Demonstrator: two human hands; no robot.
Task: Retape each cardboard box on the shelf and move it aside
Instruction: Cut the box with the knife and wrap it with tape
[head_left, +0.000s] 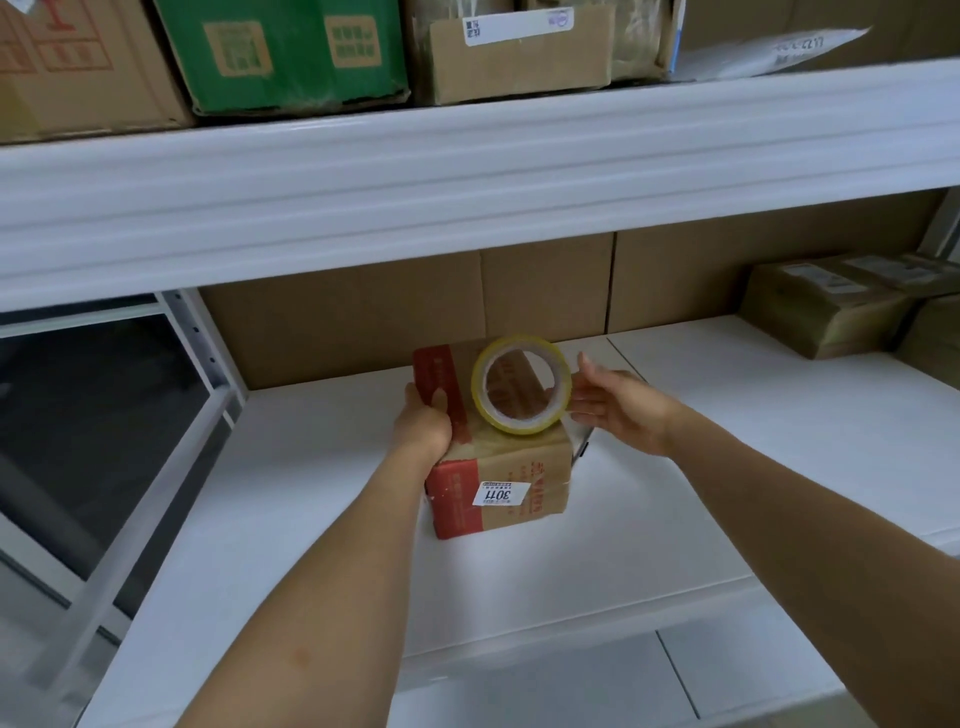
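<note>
White shelf (311, 519) carries a cardboard box (511, 467) mid-surface, left hand (423, 421) gripping it, right hand (615, 405) spread beside the tape roll (521, 384).

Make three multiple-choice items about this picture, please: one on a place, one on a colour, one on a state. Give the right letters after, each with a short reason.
1. Where does the tape roll stand?
A. on top of the small box
B. on the upper shelf
C. on the floor

2. What colour is the box on the upper shelf, second from the left?
A. blue
B. green
C. black

3. How is the right hand?
A. curled round the roll
B. flat on the shelf board
C. open, fingers straight beside the roll

Answers:
1. A: the roll stands on edge on the small box, which the left hand holds at its left side.
2. B: the green box has tan printed panels.
3. C: its fingers are straight and curl round nothing.
</note>
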